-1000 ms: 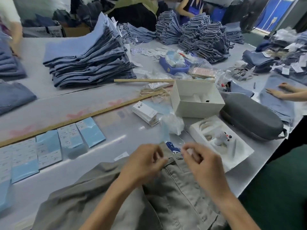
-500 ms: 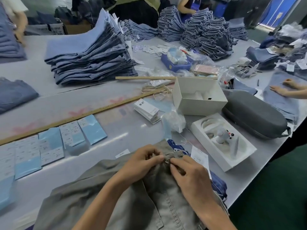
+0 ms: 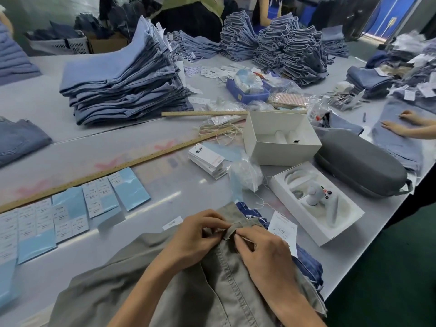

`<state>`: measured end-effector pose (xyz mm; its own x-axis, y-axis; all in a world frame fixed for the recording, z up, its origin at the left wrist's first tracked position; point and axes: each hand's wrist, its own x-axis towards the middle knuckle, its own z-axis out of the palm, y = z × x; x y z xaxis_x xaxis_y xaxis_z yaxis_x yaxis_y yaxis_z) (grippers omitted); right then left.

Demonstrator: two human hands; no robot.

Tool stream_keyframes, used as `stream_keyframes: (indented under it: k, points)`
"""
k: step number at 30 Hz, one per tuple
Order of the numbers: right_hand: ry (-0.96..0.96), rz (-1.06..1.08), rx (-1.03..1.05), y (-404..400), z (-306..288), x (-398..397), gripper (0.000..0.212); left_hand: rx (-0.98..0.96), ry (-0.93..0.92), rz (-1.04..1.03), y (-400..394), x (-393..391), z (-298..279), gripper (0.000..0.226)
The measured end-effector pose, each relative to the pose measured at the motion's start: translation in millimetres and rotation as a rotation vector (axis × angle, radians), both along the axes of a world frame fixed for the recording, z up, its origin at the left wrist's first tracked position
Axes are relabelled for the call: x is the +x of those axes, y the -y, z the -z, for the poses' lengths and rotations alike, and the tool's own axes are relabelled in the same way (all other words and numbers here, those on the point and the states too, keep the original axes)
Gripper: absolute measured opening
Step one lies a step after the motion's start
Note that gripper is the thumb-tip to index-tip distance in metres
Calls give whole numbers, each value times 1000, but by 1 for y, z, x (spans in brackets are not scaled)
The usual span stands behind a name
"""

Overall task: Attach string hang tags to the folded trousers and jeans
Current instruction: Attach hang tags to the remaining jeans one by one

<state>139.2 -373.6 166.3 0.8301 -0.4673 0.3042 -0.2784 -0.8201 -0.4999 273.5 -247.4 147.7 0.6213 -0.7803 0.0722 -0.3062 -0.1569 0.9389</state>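
Mid-attach on one pair. Grey trousers (image 3: 212,286) spread on bench (image 3: 165,185) directly under both hands, waistband at the fingertips. Left hand (image 3: 198,237) curled, pinching waistband fabric just left of belt loop (image 3: 230,231). Right hand (image 3: 262,253) curled too, fingertips pinched at the loop's right side, prob. on the white string (image 3: 256,218); too thin to confirm where it passes under the fingers. String trails up and right from the right hand to white hang tag (image 3: 282,228), lying just beyond the right hand's knuckles, partly on dark blue jeans (image 3: 306,263) tucked under the grey pair.

Judged status: tag w/ string at the loop, not yet secured — threading or knotting step in hand. Whether string is already through the loop: cannot tell.

Done so far, as far as visible: tall folded stack of light blue jeans (image 3: 125,83) well ahead-left of the left hand, paper tags poking out at its right edge, so likely tagged. More denim piles (image 3: 287,50) far ahead; tagged or not unclear at this range.

Left to do: finish this tie, then blue pair beneath. Supply still plentiful: stack of unused tags (image 3: 207,159) ahead of the hands, loose strings (image 3: 221,133) beyond it. Blue-and-white label sheets (image 3: 70,208) left of the left hand.
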Motion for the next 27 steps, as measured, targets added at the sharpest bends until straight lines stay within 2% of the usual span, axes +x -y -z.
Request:
stream_keyframes:
  k: [7, 9, 12, 13, 16, 17, 19, 21, 24, 27]
  points:
    - [9, -68, -26, 0, 0, -1, 7, -125, 149, -152, -3, -5, 10, 20]
    - [79, -104, -136, 0, -2, -4, 11, -179, 71, -173, -8, -4, 13, 13]
    - [196, -145, -145, 12, -6, -15, 29, -264, -214, -210, -16, 0, 14, 6]
    - [146, -140, -117, 21, -8, -22, 38, -285, -269, -242, -19, 1, 13, 6]
    - [-208, -136, 27, 46, -9, -41, 60, -398, -404, -316, -23, 8, 9, 11]
    - [-255, -133, 62, 51, -6, -47, 59, -439, -452, -332, -23, 10, 6, 14]
    - [-213, -102, 82, 51, -5, -52, 45, -495, -527, -347, -22, 14, 1, 19]
    - [-99, -93, -47, 46, -3, -49, 30, -525, -572, -344, -20, 17, -3, 21]
    - [30, -128, -269, 36, -5, -42, 20, -611, -658, -354, -15, 17, -8, 14]
    - [99, -183, -361, 24, -11, -33, 16, -731, -758, -365, -12, 18, -14, 7]
